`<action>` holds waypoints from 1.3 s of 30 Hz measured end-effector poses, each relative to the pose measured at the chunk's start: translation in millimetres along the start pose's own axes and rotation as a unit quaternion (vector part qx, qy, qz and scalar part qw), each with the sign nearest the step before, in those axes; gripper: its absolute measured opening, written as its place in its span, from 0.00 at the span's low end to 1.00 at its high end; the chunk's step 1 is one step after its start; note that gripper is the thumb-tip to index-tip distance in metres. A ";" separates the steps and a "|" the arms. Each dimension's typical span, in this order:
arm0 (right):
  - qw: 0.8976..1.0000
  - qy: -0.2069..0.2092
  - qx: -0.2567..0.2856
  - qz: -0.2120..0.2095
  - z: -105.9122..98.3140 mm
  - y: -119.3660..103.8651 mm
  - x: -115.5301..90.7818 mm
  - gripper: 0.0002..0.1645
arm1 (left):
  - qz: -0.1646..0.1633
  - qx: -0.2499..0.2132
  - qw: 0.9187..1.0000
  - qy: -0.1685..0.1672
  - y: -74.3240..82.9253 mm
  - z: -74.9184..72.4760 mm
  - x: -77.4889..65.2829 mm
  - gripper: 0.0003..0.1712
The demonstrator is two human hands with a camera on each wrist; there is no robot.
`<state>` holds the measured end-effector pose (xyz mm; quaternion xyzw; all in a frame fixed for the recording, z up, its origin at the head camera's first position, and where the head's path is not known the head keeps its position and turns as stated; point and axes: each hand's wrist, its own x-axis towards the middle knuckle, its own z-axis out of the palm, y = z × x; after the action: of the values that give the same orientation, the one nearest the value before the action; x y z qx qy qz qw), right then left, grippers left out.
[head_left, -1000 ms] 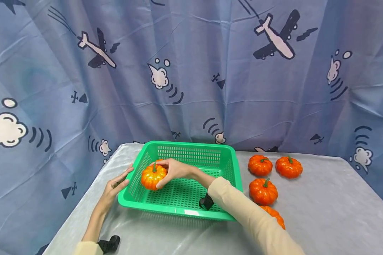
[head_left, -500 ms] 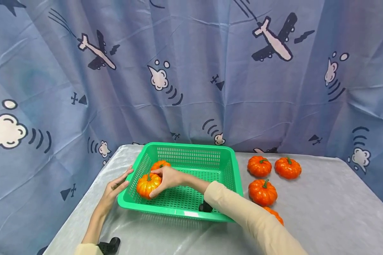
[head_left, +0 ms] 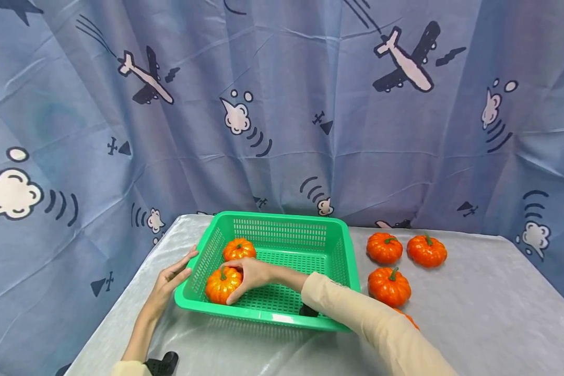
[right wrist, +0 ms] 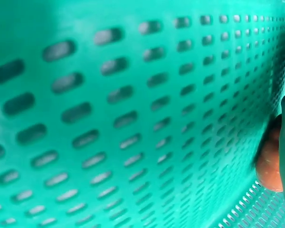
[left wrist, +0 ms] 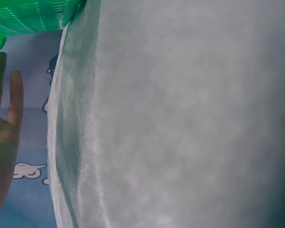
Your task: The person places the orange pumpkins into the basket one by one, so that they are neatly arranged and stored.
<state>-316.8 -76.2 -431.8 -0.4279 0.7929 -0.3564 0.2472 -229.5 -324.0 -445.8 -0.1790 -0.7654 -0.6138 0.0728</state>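
A small orange pumpkin with a green stem is low in the front left corner of a green plastic basket. My right hand grips it from the right, thumb in front and fingers behind. Just behind it in the basket sits another pumpkin. With fingers fairly straight, my left hand touches the outside of the basket's left rim. The right wrist view shows mostly the perforated basket wall and part of a pumpkin at the right edge.
Right of the basket, several more pumpkins lie on the pale cloth-covered table; one front pumpkin is mostly hidden by my right sleeve. A blue curtain with airplane prints hangs behind the table.
My right hand has brought its pumpkin down and toward the front of the basket, uncovering the pumpkin behind it. The left hand has stayed at the rim.
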 end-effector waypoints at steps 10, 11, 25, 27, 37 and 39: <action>0.998 -0.017 0.061 -0.017 4.8 4.2 0.9 0.48 | 0.006 -0.003 1.000 -0.005 1.3 -0.1 0.4 0.25; 0.998 -0.016 0.058 -0.016 4.6 3.7 0.7 0.48 | 0.007 -0.002 1.000 -0.006 1.6 -0.2 0.6 0.25; 1.000 -0.027 0.012 0.001 2.8 -3.9 0.0 0.54 | 0.020 -0.009 1.000 -0.001 -0.4 0.4 -0.8 0.25; 1.000 -0.029 0.009 0.007 2.6 -5.0 -0.5 0.53 | 0.013 -0.007 1.000 0.002 0.9 0.7 -0.6 0.25; 0.999 -0.031 0.002 0.023 3.9 -8.5 -1.2 0.52 | -0.008 -0.003 1.000 0.015 0.8 3.1 -1.3 0.25; 0.999 -0.031 0.002 0.022 3.5 -8.9 -0.9 0.52 | -0.012 -0.002 1.000 0.019 1.0 3.5 -1.1 0.25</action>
<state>-309.5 -80.1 -427.1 -0.4203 0.7936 -0.3392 0.2801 -227.7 -320.6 -446.1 -0.1582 -0.7649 -0.6193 0.0798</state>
